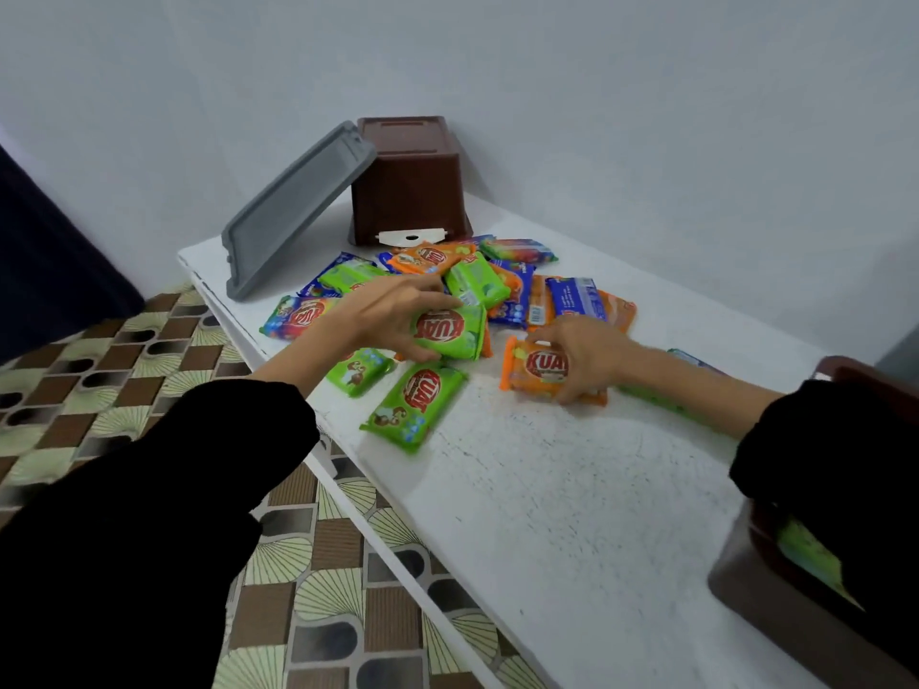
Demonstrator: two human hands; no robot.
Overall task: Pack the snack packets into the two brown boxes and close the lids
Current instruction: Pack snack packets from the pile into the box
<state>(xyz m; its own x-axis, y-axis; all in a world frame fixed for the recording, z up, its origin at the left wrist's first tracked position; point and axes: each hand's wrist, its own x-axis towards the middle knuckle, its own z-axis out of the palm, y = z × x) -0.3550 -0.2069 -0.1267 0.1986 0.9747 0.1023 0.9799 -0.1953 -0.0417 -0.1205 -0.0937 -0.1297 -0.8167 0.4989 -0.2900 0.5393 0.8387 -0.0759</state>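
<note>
On the white table (547,489), left grip (393,315) clasps a green packet (450,333), right grip (589,358) an orange packet (534,370).

Both arms, in black sleeves (149,514), reach forward with wrists bare. The left hand (393,320) curls its thumb and fingers round a green snack packet (450,335). The right hand (592,358), palm down, grips an orange snack packet (534,372) at one end.
</note>
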